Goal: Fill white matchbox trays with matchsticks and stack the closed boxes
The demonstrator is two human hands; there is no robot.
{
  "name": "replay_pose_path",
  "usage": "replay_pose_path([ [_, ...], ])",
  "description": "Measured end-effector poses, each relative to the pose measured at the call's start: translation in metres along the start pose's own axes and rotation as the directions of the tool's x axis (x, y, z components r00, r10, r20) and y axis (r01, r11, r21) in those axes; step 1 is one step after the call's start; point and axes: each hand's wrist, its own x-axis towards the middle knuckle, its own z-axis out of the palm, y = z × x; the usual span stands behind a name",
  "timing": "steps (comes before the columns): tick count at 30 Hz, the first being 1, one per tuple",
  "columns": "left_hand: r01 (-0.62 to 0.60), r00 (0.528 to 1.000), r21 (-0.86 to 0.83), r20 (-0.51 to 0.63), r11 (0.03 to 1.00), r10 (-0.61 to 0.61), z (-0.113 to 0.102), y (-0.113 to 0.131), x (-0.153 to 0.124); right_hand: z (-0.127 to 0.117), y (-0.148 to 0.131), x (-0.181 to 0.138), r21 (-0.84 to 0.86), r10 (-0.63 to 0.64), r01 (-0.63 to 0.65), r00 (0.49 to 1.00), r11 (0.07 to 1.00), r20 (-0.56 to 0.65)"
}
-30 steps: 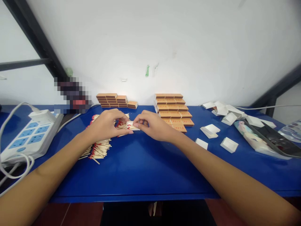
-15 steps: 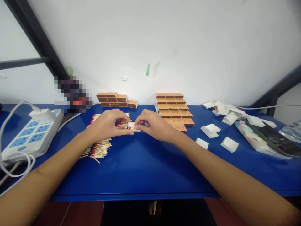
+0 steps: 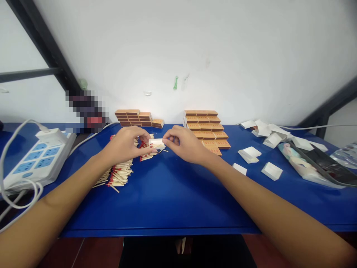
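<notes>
A small white matchbox tray [image 3: 156, 143] with red match heads at its left side is held just above the blue table. My left hand [image 3: 128, 144] grips the tray's left end between thumb and fingers. My right hand [image 3: 185, 144] is closed with its fingertips at the tray's right end; any matches between them are hidden. Under the tray lies a small heap of loose matches [image 3: 147, 155]. A larger heap of red-tipped matches [image 3: 121, 174] lies below my left hand and is partly covered by it.
Filled-looking matchboxes stand in a low stack [image 3: 132, 118] at the back and a stepped stack [image 3: 206, 128] right of centre. White trays [image 3: 272, 171] lie scattered at right, near a phone [image 3: 329, 163]. A power strip [image 3: 37, 156] with cables sits left.
The tray has risen a little and shifted left, and it looks tilted now. My right fingers have moved from inside the tray to its right end. More loose matches show beneath.
</notes>
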Motion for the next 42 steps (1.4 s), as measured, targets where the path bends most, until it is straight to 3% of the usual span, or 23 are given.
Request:
replay_pose_path([
  [3, 0.023, 0.999, 0.039, -0.026, 0.999, -0.022, -0.003, -0.004, 0.001, 0.003, 0.005, -0.002, -0.094, 0.080, -0.079, 0.997, 0.992, 0.006],
  [9, 0.038, 0.999, 0.063, -0.033, 0.997, -0.036, -0.007, -0.008, 0.001, 0.010, 0.012, -0.011, -0.147, 0.104, -0.070, 0.966, 0.987, 0.236],
  [18, 0.030, 1.000, 0.085, -0.008, 0.996, -0.029, -0.009, -0.008, 0.002, 0.012, 0.010, -0.010, -0.258, 0.195, -0.120, 0.937, 0.959, 0.289],
  [25, 0.011, 0.998, 0.063, 0.057, 0.998, -0.014, -0.003, -0.010, 0.000, -0.006, 0.003, -0.005, -0.222, 0.121, -0.090, 0.985, 0.971, 0.127],
  [33, -0.056, 0.998, -0.020, 0.032, 0.998, 0.057, -0.002, 0.004, -0.001, 0.010, -0.009, -0.007, -0.047, 0.000, 0.006, 0.993, 0.999, 0.115],
  [38, -0.029, 0.999, 0.035, -0.026, 0.999, 0.030, -0.012, -0.008, 0.002, 0.015, -0.006, -0.007, 0.023, -0.051, 0.053, 0.994, 0.998, -0.092],
  [40, 0.007, 0.998, 0.065, -0.061, 0.998, -0.003, -0.017, -0.015, 0.002, 0.019, -0.004, -0.007, 0.026, -0.035, 0.038, 0.996, 0.999, -0.086],
  [42, 0.032, 0.996, 0.083, -0.085, 0.996, -0.025, -0.019, -0.021, 0.002, 0.024, -0.003, -0.009, 0.023, -0.028, 0.027, 1.000, 0.999, 0.008],
])
